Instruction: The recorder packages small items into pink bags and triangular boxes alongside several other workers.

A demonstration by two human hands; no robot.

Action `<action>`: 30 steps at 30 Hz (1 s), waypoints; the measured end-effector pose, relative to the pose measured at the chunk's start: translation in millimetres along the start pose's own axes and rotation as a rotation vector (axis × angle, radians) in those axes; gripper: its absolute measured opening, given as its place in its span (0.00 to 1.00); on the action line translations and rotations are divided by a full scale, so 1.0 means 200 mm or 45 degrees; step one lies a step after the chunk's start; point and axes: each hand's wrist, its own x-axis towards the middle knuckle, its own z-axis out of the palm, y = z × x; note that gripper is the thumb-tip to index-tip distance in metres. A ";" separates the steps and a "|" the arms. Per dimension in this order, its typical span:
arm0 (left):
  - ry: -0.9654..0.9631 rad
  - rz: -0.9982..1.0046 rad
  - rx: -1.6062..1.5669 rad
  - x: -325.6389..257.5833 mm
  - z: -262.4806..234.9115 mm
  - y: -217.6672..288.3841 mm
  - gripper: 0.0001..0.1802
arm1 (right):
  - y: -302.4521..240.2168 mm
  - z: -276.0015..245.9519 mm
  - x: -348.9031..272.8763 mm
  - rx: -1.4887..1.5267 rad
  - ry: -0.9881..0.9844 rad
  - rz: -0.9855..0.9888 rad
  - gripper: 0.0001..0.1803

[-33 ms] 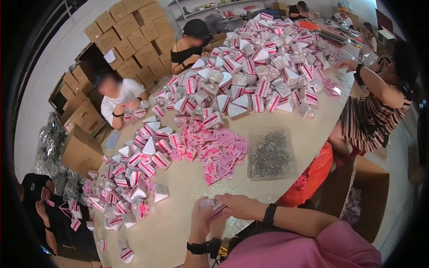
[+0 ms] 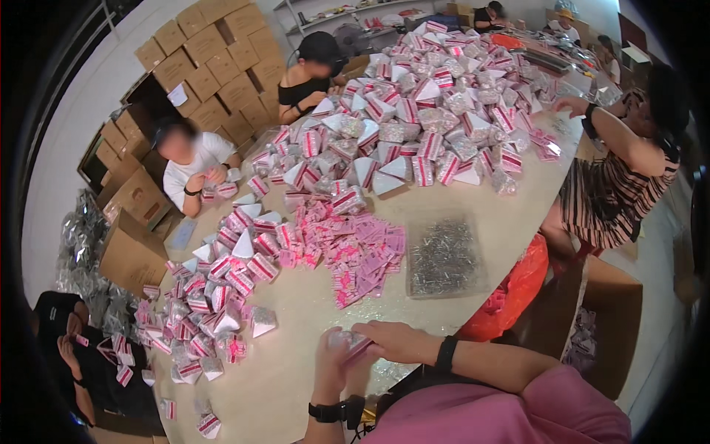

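Close to the table's near edge, a small clear packet with a pink-and-white label [image 2: 350, 343] sits between my two hands. My left hand [image 2: 331, 361] wraps it from the left side. From the right, my right hand [image 2: 393, 341] grips the label end with thumb and fingers; part of the packet is hidden under them. Beyond my hands lies a loose pile of pink printed cards [image 2: 364, 259]. To its right stands a shallow clear tray [image 2: 411, 294] full of small metal pins or clips, too fine to tell apart.
A heap of labelled packets [image 2: 414, 118] covers the far table, with a smaller heap [image 2: 214, 296] at left. Co-workers sit around the table. At right are a red plastic bag [image 2: 510, 296] and an open carton [image 2: 617, 318]. Stacked cartons [image 2: 207, 74] line the wall.
The whole scene has shifted very slightly left in the picture. Both hands keep the same hold on the packet.
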 end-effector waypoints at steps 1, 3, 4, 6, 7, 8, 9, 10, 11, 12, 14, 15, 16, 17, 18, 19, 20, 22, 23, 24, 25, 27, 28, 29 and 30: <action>0.033 0.039 -0.031 0.01 -0.01 -0.03 0.23 | 0.02 -0.02 0.00 -0.027 0.008 -0.050 0.22; 0.097 0.092 0.001 0.02 -0.01 -0.06 0.20 | 0.11 -0.08 -0.02 -0.071 0.163 -0.127 0.18; 0.127 0.115 0.059 0.01 -0.01 -0.07 0.20 | 0.15 -0.13 -0.03 -0.102 0.236 -0.171 0.16; 0.161 0.181 0.117 0.01 -0.01 -0.08 0.21 | 0.28 -0.28 -0.05 -0.401 0.399 -0.052 0.12; 0.160 0.222 0.114 0.01 0.00 -0.10 0.21 | 0.32 -0.39 -0.06 -0.547 0.355 0.073 0.11; 0.161 0.266 0.108 0.00 0.01 -0.11 0.21 | 0.35 -0.48 -0.08 -0.695 0.308 0.194 0.10; 0.163 0.239 0.040 -0.02 0.07 -0.09 0.22 | 0.39 -0.51 -0.11 -0.730 0.296 0.281 0.10; 0.163 0.215 -0.022 -0.07 0.16 -0.03 0.23 | 0.46 -0.54 -0.13 -0.761 0.289 0.365 0.10; 0.155 0.186 -0.081 -0.09 0.23 0.00 0.23 | 0.49 -0.55 -0.14 -0.791 0.288 0.459 0.09; 0.144 0.188 -0.086 -0.09 0.25 0.01 0.24 | 0.50 -0.55 -0.14 -0.821 0.273 0.465 0.09; 0.144 0.189 -0.087 -0.10 0.26 0.01 0.25 | 0.51 -0.54 -0.13 -0.871 0.231 0.463 0.09; 0.145 0.189 -0.085 -0.10 0.26 0.02 0.25 | 0.54 -0.53 -0.13 -0.866 0.235 0.425 0.08; 0.149 0.183 -0.076 -0.09 0.26 0.02 0.25 | 0.57 -0.54 -0.12 -0.859 0.239 0.389 0.08; 0.155 0.177 -0.067 -0.09 0.25 0.02 0.25 | 0.59 -0.54 -0.12 -0.852 0.242 0.351 0.08; 0.161 0.166 -0.059 -0.09 0.25 0.02 0.25 | 0.60 -0.56 -0.12 -0.771 0.299 0.360 0.07; 0.179 0.161 -0.051 -0.09 0.25 0.02 0.25 | 0.59 -0.57 -0.11 -0.686 0.349 0.357 0.06; 0.199 0.156 -0.044 -0.09 0.24 0.02 0.25 | 0.58 -0.59 -0.10 -0.600 0.396 0.355 0.06; 0.131 0.480 0.474 -0.07 0.20 -0.01 0.24 | 0.58 -0.63 -0.09 -0.501 0.432 0.371 0.06; 0.134 0.473 0.515 -0.07 0.19 -0.02 0.24 | 0.58 -0.64 -0.09 -0.454 0.448 0.378 0.06; 0.137 0.465 0.561 -0.08 0.18 -0.01 0.24 | 0.59 -0.64 -0.09 -0.417 0.536 0.300 0.07; 0.168 0.300 0.373 -0.09 0.25 0.05 0.23 | 0.59 -0.65 -0.10 -0.392 0.583 0.280 0.07; 0.213 0.214 0.186 -0.10 0.28 0.07 0.23 | 0.60 -0.67 -0.10 -0.326 0.660 0.219 0.07; 0.205 0.283 0.195 -0.09 0.27 0.06 0.23 | 0.58 -0.68 -0.10 -0.241 0.698 0.252 0.07; 0.206 0.356 0.208 -0.07 0.25 0.04 0.23 | 0.55 -0.70 -0.09 -0.208 0.702 0.265 0.07; 0.182 0.466 0.436 -0.05 0.21 0.01 0.24 | 0.52 -0.71 -0.09 -0.176 0.708 0.280 0.07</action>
